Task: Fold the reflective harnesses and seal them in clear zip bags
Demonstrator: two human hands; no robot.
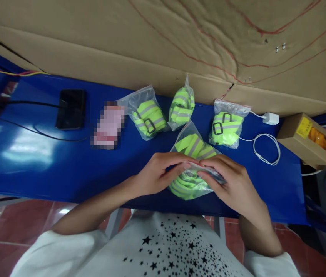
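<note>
At the front edge of the table, my left hand (163,173) and my right hand (229,179) pinch the top edge of a clear zip bag (190,166) between thumbs and fingers. Neon yellow-green reflective straps (187,188) with grey stripes show through plastic below my fingers. More of the same strap (196,145) lies in clear plastic just beyond them. Whether this is one bag or two overlapping ones, I cannot tell. My hands cover part of the bag's edge.
Farther back lie three bagged straps: one at left (149,117), one in the middle (182,105), one at right (229,125). A black phone-like device (71,109), a blurred pink item (109,127), a white cable (266,150) and a cardboard box (301,140) share the blue table (99,165).
</note>
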